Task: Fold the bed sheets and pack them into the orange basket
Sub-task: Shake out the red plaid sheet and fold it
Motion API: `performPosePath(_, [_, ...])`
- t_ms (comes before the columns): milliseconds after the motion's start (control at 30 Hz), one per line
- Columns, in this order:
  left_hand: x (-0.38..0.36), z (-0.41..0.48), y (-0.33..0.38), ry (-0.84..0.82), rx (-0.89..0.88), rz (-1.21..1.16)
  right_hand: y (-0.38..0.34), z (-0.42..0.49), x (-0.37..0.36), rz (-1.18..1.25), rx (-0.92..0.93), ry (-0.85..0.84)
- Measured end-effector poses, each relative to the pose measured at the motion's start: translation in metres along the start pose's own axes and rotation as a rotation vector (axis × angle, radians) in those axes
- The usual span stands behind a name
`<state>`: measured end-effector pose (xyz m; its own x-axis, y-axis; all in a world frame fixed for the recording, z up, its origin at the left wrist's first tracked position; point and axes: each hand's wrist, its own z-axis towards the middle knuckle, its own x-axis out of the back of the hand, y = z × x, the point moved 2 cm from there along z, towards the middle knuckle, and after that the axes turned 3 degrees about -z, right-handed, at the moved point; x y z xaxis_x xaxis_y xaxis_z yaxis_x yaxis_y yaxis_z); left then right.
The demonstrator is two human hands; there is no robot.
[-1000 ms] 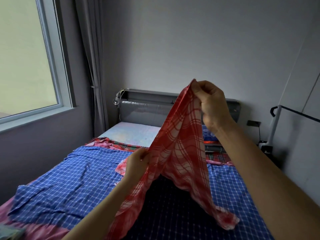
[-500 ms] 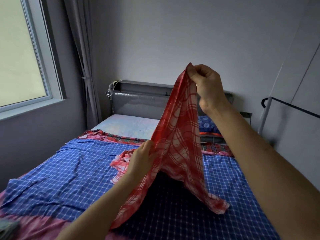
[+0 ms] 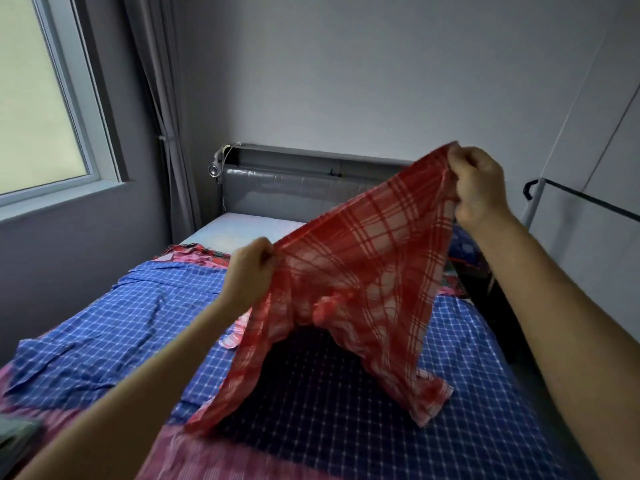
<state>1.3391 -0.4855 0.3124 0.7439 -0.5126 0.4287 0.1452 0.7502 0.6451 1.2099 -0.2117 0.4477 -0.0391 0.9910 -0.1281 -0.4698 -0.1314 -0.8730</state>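
Note:
A red and white plaid sheet is held up above the bed, stretched between both hands. My right hand pinches its top edge high on the right. My left hand grips the same edge lower on the left. The sheet's two loose ends hang down and touch a blue checked sheet spread over the bed. A pink and red patterned sheet lies crumpled near the head of the bed. No orange basket is in view.
The grey headboard with a clip lamp stands at the far end. A window and curtain are on the left. A black rail and a dark bedside area are on the right.
My hands have drawn apart, the right moving right and the left moving up and left. The red plaid sheet is now spread wide between them instead of hanging bunched.

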Motion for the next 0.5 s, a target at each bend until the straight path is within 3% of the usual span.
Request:
performPosePath(100, [0.023,0.024,0.017,-0.228,-0.024,-0.002,0.069,-0.003,0.040,-0.526,-0.077,0.008])
performPosePath(167, [0.024,0.022,0.027,-0.404,-0.034,-0.059,0.120,-0.022,0.059,-0.929,-0.194,-0.163])
performPosePath(233, [0.016,0.012,0.031,-0.535,-0.030,-0.065,0.148,-0.053,0.062,-1.184,-0.289,-0.309])
performPosePath(300, [0.005,0.000,0.030,-0.602,-0.035,0.003,0.148,-0.086,0.042,-1.149,-0.223,-0.360])
performPosePath(433, [-0.015,-0.016,0.029,-0.671,-0.041,0.026,0.107,-0.148,-0.036,-0.554,-0.165,-0.733])
performPosePath(500, [-0.017,-0.017,0.033,-0.670,-0.054,0.030,0.102,-0.157,-0.061,-0.611,-0.048,-0.794])
